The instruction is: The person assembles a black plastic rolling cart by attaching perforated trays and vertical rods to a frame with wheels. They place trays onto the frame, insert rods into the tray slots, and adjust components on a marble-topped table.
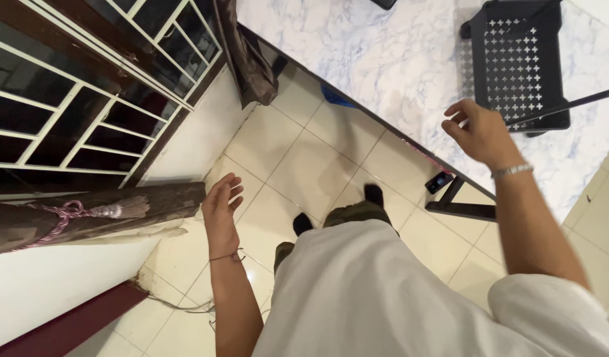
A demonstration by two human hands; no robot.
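The person stands on a floor of shiny cream tiles and looks straight down. The right hand reaches out over the white and blue marble-look bench on the right. Its fingers are curled a little and its grip is open, holding nothing. Just past the fingers, on the far part of the bench, sits a black plastic tray with small cross-shaped holes. A thin black rod sticks out across the tray's near edge, close to the hand but not touching it.

The left hand hangs out over the floor on the left. Its palm faces in, its fingers are spread, and its grip is open and empty too. A thin thread band goes round that wrist, and a silver bracelet goes round the right wrist. Near the left hand, a brown curtain tied with pink cord lies against the white wall, under a dark window with white bars.

What could go wrong? The right hand might bump the rod, because the rod sticks out and may roll or tip. That could push the tray along the smooth bench. A small black box-shaped thing sits under the bench edge, near the black bench leg. Thin wires lie on the near floor by the wall. A foot in a dark sock could catch on them or slip on the shiny tiles.
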